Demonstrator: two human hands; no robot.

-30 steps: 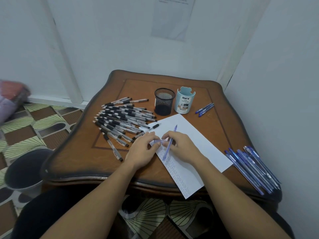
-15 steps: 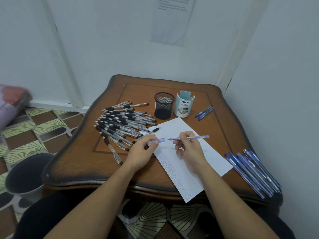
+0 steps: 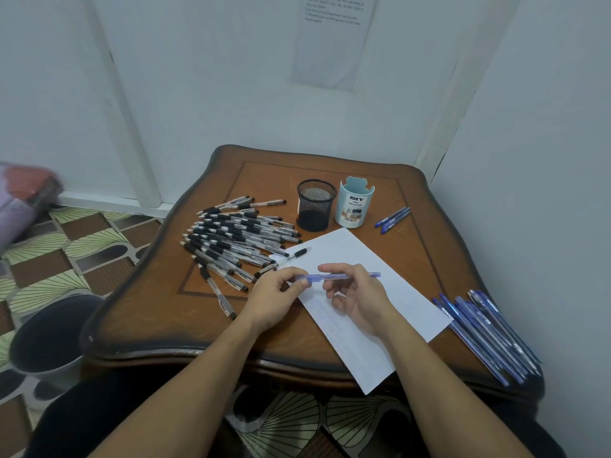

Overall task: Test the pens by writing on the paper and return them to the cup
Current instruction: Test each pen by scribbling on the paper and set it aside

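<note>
A blue pen point(image 3: 327, 277) lies level above the white paper point(image 3: 406, 299), held at both ends. My left hand point(image 3: 276, 297) pinches its cap end and my right hand point(image 3: 358, 297) grips its barrel. The cap sits pushed onto the pen. A black mesh cup point(image 3: 315, 204) and a light blue organizer cup point(image 3: 354, 202) stand behind the paper. Rows of small written marks run along the paper's near left edge.
Several black-grip pens point(image 3: 231, 236) are heaped on the left of the brown wooden table point(image 3: 148, 312). Several blue pens point(image 3: 486, 332) lie at the right front edge, and a few more blue pens point(image 3: 393, 219) beside the organizer. A dark bucket point(image 3: 49, 332) stands on the floor at left.
My right hand lifted the pen off the paper and turned it level. The cap in my left hand met the tip and slid onto the pen.
</note>
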